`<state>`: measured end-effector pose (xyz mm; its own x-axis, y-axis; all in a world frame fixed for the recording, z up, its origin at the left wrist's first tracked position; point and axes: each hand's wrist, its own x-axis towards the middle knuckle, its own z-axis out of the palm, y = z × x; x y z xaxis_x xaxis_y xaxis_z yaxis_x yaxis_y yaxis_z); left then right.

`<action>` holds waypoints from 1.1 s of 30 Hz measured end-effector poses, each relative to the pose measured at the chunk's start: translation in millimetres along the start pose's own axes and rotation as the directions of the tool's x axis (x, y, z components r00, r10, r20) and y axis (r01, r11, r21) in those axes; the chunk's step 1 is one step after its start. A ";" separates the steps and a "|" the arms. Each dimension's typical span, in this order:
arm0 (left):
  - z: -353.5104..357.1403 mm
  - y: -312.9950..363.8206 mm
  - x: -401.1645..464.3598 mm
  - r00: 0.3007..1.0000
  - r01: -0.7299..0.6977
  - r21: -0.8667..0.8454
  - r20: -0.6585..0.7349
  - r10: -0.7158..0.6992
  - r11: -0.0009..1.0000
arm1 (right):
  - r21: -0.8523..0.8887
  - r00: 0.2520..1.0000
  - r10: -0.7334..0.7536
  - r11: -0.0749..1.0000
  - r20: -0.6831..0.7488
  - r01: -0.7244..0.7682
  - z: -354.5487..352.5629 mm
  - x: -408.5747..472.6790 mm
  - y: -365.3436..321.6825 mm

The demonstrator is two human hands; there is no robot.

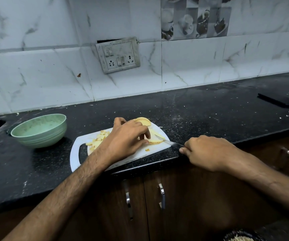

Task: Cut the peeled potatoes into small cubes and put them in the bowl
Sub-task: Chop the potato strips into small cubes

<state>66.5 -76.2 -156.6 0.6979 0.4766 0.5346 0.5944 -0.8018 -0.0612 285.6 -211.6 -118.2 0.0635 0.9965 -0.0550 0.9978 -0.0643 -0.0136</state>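
Observation:
A white cutting board (136,153) lies at the front edge of the black counter. On it my left hand (128,138) pinches a potato slice (155,141) with its fingertips. More potato slices (144,121) are stacked at the board's far end, partly hidden by the hand. A pile of small potato cubes (97,140) sits on the board's left half. My right hand (208,153) grips a knife (168,141) whose blade rests on the slice. A green bowl (39,130) stands left of the board; I see no cubes in it.
A dark flat phone-like object (280,102) lies at the back right of the counter (209,108). A socket plate (118,55) hangs on the tiled wall. Wooden cabinet doors with metal handles (162,195) are below the counter edge. Crumbs are scattered over the counter.

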 end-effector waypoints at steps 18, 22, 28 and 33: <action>13.1 -1.6 -16.6 0.999 -0.022 -0.101 -0.037 0.018 0.995 | -0.002 0.999 -0.038 0.999 -0.038 0.038 2.2 -9.4 7.6; 14.2 -2.9 -14.8 0.999 -0.032 -0.157 -0.031 0.028 0.987 | 0.014 0.999 -0.041 0.999 -0.036 0.041 7.1 -3.0 0.2; 15.6 -2.2 -16.6 0.999 -0.013 -0.180 -0.054 0.003 0.984 | -0.076 0.986 -0.061 0.996 -0.156 0.049 20.9 9.8 -18.6; 16.0 -1.4 -18.9 0.997 -0.007 -0.149 -0.076 -0.004 0.989 | -0.015 0.989 -0.032 0.999 -0.147 0.030 10.5 7.8 -12.5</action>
<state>58.9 -78.4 -180.1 0.6630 0.4511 0.5974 0.5234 -0.8499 0.0609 273.5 -203.6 -128.9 0.0335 0.9952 0.0924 0.9994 -0.0337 -0.0001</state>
